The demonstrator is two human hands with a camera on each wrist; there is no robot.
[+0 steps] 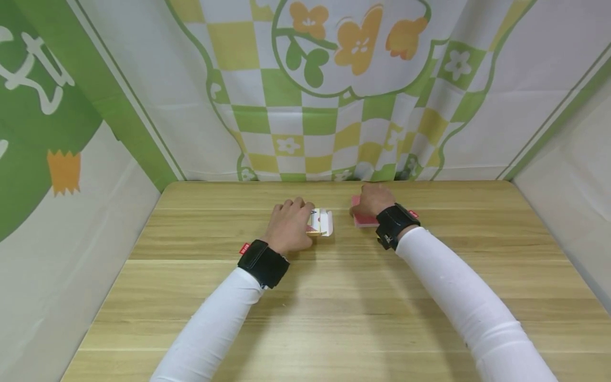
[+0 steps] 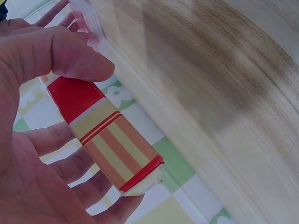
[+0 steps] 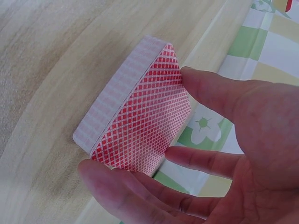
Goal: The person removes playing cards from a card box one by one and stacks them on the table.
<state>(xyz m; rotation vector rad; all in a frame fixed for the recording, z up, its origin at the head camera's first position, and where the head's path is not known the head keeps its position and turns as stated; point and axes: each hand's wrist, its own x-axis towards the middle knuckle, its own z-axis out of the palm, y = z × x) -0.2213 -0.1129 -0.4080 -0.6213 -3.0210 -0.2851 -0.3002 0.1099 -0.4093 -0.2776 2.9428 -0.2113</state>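
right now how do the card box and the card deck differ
The card box has a banded side; the card deck has a lattice back. The card box has an open white flap; the card deck is a squared stack. The left hand holds the card box, the right hand the card deck. Both are blocky and show red.

The place looked like a curtained-off booth, more a recording spot than a furnished room. A wood-grain table (image 1: pixel 329 329) stood against a back cloth (image 1: pixel 320 124) printed with checks and flowers. A left cloth (image 1: pixel 52 130) with large pale lettering and a right cloth (image 1: pixel 582 159) closed in the sides. Black straps (image 1: pixel 263 263) circled both wrists, where cameras were worn. Whether a home, office or studio lay beyond could not be told.
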